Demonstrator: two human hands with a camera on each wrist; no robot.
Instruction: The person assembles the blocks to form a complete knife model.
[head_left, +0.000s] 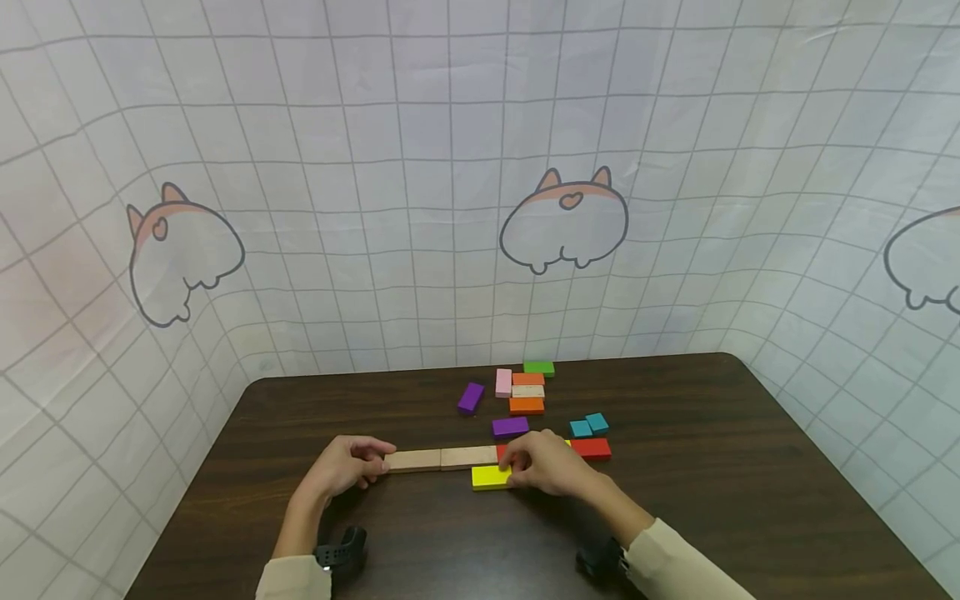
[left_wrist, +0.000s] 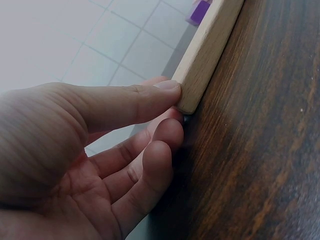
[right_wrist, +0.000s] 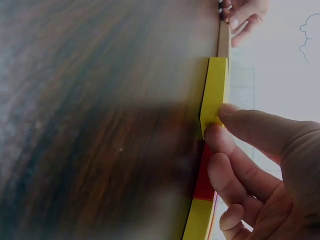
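A row of blocks lies across the dark table. At its left end my left hand (head_left: 341,468) pinches a plain wooden block (head_left: 415,461), thumb at the block's end corner in the left wrist view. A second wooden block (head_left: 468,457) continues the row, then red and yellow ones, with a red block (head_left: 591,449) at the right end. My right hand (head_left: 551,462) holds a yellow block (head_left: 489,477) by its right end, between thumb and index finger (right_wrist: 219,137). That block is on the near side of the row, and the hand hides part of the row behind.
Beyond the row lie two purple blocks (head_left: 510,427), a pink block (head_left: 503,382), two orange blocks (head_left: 527,406) with a wooden one between, and a green block (head_left: 539,367). Two small blue blocks (head_left: 581,428) sit behind the row's right end. A gridded curtain (head_left: 450,300) surrounds the table.
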